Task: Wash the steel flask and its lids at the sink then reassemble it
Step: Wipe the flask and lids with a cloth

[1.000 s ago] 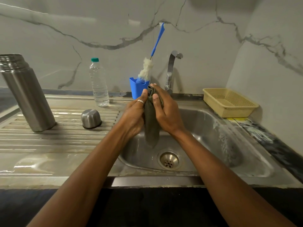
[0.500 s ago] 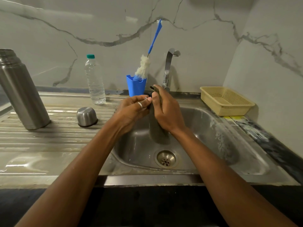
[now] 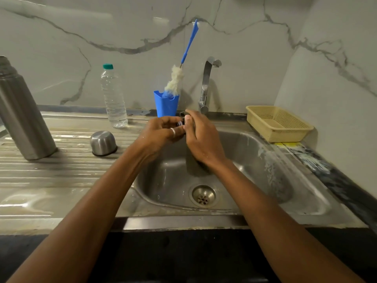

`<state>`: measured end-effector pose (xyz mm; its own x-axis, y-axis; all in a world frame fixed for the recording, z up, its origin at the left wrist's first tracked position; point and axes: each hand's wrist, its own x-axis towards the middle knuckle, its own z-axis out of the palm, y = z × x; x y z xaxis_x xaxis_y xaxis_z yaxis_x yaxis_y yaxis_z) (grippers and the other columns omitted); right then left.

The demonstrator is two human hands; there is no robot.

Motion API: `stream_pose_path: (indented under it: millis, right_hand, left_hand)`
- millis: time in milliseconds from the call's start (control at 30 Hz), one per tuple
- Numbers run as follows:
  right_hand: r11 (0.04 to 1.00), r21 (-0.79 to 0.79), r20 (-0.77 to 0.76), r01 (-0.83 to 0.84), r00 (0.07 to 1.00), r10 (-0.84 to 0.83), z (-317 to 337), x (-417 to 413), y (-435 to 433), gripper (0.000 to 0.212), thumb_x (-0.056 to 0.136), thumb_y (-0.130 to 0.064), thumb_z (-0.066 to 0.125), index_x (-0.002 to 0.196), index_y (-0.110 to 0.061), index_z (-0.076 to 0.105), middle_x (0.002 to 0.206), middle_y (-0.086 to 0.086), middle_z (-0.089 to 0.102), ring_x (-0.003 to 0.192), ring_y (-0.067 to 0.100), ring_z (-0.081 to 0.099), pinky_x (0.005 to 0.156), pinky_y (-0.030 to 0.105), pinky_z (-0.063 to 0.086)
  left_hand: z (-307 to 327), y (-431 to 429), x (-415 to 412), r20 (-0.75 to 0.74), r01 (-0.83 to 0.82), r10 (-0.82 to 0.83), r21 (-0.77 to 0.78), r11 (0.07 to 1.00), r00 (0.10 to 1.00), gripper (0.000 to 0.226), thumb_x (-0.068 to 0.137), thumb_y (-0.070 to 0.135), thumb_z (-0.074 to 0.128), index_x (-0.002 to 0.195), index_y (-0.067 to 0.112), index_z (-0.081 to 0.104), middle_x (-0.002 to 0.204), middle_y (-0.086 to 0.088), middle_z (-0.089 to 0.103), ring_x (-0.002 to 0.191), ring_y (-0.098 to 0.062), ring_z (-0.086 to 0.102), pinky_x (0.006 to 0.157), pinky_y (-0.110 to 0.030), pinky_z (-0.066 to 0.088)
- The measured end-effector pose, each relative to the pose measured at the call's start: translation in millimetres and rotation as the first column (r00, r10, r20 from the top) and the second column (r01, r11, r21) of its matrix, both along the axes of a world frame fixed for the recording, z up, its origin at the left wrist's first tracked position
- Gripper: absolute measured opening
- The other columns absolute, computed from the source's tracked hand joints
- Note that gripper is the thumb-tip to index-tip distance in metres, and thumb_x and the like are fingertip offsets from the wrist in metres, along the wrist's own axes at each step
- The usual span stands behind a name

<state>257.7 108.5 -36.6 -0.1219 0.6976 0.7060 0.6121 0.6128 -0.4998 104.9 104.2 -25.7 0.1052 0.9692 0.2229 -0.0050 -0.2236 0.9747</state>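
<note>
Two hands over the sink (image 3: 240,144): left hand (image 3: 161,133) pinching a small dark part, likely the inner lid (image 3: 180,123); right hand (image 3: 202,139) clamped on a grey cloth (image 3: 195,166) hanging into the basin. Beyond, on the drainboard (image 3: 51,172): steel cup lid (image 3: 103,143) inverted, steel flask (image 3: 22,117) open and upright. Wet fingers, small part: likely to slip toward the drain (image 3: 203,196).

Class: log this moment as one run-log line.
both hands: left hand and right hand hold small dark object over steel sink | tall steel flask, steel cap: on drainboard
</note>
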Motion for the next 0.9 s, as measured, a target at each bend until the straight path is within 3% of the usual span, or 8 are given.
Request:
stream_pose_path:
  millis: [67, 167, 300, 400, 500, 667, 767, 900]
  right_hand:
    - [0.999, -0.035, 0.002, -0.041, 0.999, 0.041, -1, 1, 5, 0.026, 0.108, -0.032, 0.038, 0.107, -0.020, 0.061, 0.095, -0.003, 0.066, 0.085, 0.009, 0.060, 0.073, 0.024, 0.045]
    - [0.914, -0.401, -0.154, -0.061, 0.988, -0.002, 8, -1, 8, 0.036, 0.105, -0.033, 0.038, 0.086, -0.016, 0.063, 0.079, 0.000, 0.066, 0.072, 0.011, 0.059, 0.069, 0.028, 0.049]
    - [0.432, -0.723, -0.606, -0.539, 0.795, -0.022, 20, 14, 8, 0.041, 0.098, -0.026, 0.039, 0.105, -0.001, 0.071, 0.086, 0.024, 0.070, 0.077, 0.032, 0.068, 0.080, 0.046, 0.058]
    - [0.304, -0.683, -0.704, -0.664, 0.709, -0.033, 24, 20, 3, 0.035, 0.100, -0.024, 0.040, 0.103, -0.005, 0.069, 0.078, 0.018, 0.065, 0.068, 0.031, 0.065, 0.064, 0.040, 0.060]
    - [0.447, -0.669, -0.713, -0.594, 0.682, -0.160, 23, 11, 3, 0.039, 0.108, -0.032, 0.036, 0.099, -0.006, 0.064, 0.070, 0.013, 0.065, 0.057, 0.024, 0.062, 0.053, 0.034, 0.055]
    - [0.751, -0.656, -0.349, -0.082, 0.914, -0.205, 15, 3, 4, 0.059, 0.106, -0.055, 0.030, 0.104, -0.011, 0.070, 0.097, 0.010, 0.073, 0.090, 0.024, 0.069, 0.087, 0.039, 0.056]
    - [0.879, -0.466, -0.153, 0.103, 0.969, -0.194, 11, 6, 4, 0.058, 0.107, -0.052, 0.032, 0.092, -0.010, 0.069, 0.085, 0.006, 0.069, 0.082, 0.022, 0.065, 0.077, 0.036, 0.052]
    - [0.953, -0.293, -0.178, 0.072, 0.976, -0.128, 7, 3, 1, 0.050, 0.109, -0.047, 0.031, 0.083, -0.017, 0.060, 0.069, -0.006, 0.060, 0.066, 0.006, 0.058, 0.060, 0.021, 0.041]
  left_hand:
    - [-2, -2, -1, 0.000, 0.004, -0.004, -0.006, 1.000, 1.000, 0.026, 0.085, 0.010, 0.077, 0.110, 0.014, 0.074, 0.106, -0.011, 0.075, 0.099, -0.023, 0.072, 0.088, -0.033, 0.059]
    - [-1, -9, -2, -0.131, 0.001, 0.003, 0.032, 0.999, 0.991, 0.030, 0.085, 0.005, 0.078, 0.111, 0.019, 0.075, 0.097, 0.002, 0.077, 0.093, -0.010, 0.073, 0.076, -0.021, 0.058]
    - [3, -15, 3, -0.199, 0.072, -0.056, 0.073, 0.995, 0.978, 0.039, 0.082, -0.002, 0.079, 0.118, 0.012, 0.072, 0.102, 0.003, 0.077, 0.097, -0.003, 0.072, 0.082, -0.017, 0.056]
    - [4, -17, 6, -0.162, 0.067, -0.051, 0.093, 0.993, 0.986, 0.038, 0.082, -0.003, 0.078, 0.118, 0.011, 0.071, 0.103, 0.001, 0.076, 0.097, -0.005, 0.072, 0.080, -0.018, 0.056]
    - [4, -15, 8, -0.079, -0.028, 0.037, 0.107, 0.994, 0.996, 0.035, 0.083, 0.004, 0.079, 0.116, 0.014, 0.072, 0.105, -0.002, 0.075, 0.094, -0.008, 0.073, 0.079, -0.018, 0.057]
    - [0, -6, 3, 0.060, -0.072, 0.072, -0.003, 0.997, 0.996, 0.033, 0.088, 0.017, 0.074, 0.120, 0.011, 0.069, 0.111, -0.009, 0.074, 0.108, -0.025, 0.071, 0.094, -0.037, 0.059]
    - [-4, -5, 2, 0.073, -0.035, 0.039, -0.051, 0.998, 0.997, 0.029, 0.093, 0.022, 0.068, 0.118, 0.007, 0.070, 0.113, -0.014, 0.073, 0.110, -0.026, 0.071, 0.093, -0.036, 0.060]
    - [-4, -6, 8, 0.193, 0.037, -0.001, -0.182, 0.983, 0.981, 0.031, 0.100, 0.024, 0.060, 0.116, 0.000, 0.070, 0.117, -0.020, 0.069, 0.105, -0.024, 0.070, 0.083, -0.027, 0.062]
